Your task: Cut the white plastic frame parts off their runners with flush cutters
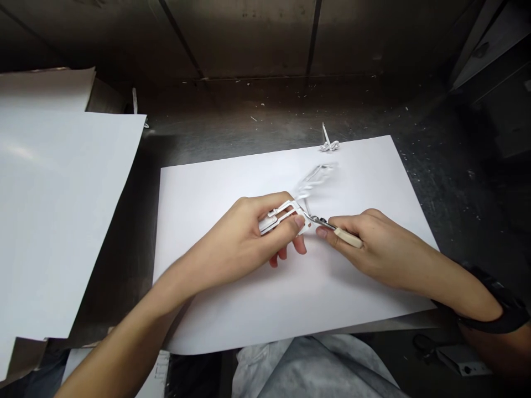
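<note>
Over a large white sheet [232,309], my left hand [257,232] grips a white plastic frame [290,207] with cut-out openings, the thumb lying on top of it. From the right, my right hand [373,243] is closed around cream-handled cutting pliers [347,237]. Their metal jaws meet the right end of the frame; whether they are closed on the plastic I cannot tell. Just beyond the frame is a blurred, thin white plastic piece [317,178], seemingly in motion. At the sheet's far edge lies a small white plastic scrap [329,145] with an upright prong.
White sheets lie on a box-like stack [62,210] at the left. White crumbs dot the dark metal tabletop [265,119], which ends at a metal wall [249,38]. A grey metal part [462,359] sits below at the lower right.
</note>
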{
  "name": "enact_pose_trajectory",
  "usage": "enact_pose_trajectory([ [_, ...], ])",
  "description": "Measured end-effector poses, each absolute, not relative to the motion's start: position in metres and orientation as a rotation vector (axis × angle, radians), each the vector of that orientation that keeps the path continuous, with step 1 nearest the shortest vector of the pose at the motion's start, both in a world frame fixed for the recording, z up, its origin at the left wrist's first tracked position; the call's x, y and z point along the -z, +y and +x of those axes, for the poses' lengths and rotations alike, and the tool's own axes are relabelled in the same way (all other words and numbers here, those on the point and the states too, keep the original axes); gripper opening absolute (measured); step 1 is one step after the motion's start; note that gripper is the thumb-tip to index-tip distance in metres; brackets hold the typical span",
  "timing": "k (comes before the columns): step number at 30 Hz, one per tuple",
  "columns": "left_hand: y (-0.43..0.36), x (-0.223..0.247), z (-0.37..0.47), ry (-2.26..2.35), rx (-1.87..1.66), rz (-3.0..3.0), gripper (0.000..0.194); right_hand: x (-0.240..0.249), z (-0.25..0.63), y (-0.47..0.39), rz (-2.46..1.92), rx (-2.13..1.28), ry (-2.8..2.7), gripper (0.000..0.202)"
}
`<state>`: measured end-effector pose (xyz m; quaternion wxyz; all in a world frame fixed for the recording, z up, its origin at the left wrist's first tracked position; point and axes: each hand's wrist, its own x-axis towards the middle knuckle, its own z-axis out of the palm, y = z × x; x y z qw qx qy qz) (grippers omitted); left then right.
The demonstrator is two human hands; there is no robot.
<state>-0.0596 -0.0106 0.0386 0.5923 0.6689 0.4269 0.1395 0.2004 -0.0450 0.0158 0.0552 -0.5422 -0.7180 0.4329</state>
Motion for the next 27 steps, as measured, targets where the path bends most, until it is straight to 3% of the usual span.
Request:
enact_pose_trajectory([
  [5,-0.001,-0.042,-0.091,0.932,0.033,1.857,0.018,-0.035,0.221,-0.041,-1.681,-1.563,-2.079,0.062],
  [11,0.012,-0.038,-0.1,1.37,-0.334,2.253,0.028,-0.032,0.225,-0.027,-1.729,-1.116,-1.894,0.049],
  [16,0.021,-0.005,-0.083,1.174,-0.329,2.584,0.051,-0.013,0.21,-0.022,-1.666,-1.205,-1.953,0.033],
  [22,0.03,0.013,-0.08,1.036,-0.396,2.574,0.033,-0.005,0.204,-0.018,-1.585,-1.369,-1.978,0.028],
  [27,0.028,-0.007,-0.079,1.298,-0.832,2.433,0.015,-0.004,0.208,-0.018,-1.531,-1.464,-1.833,0.059],
])
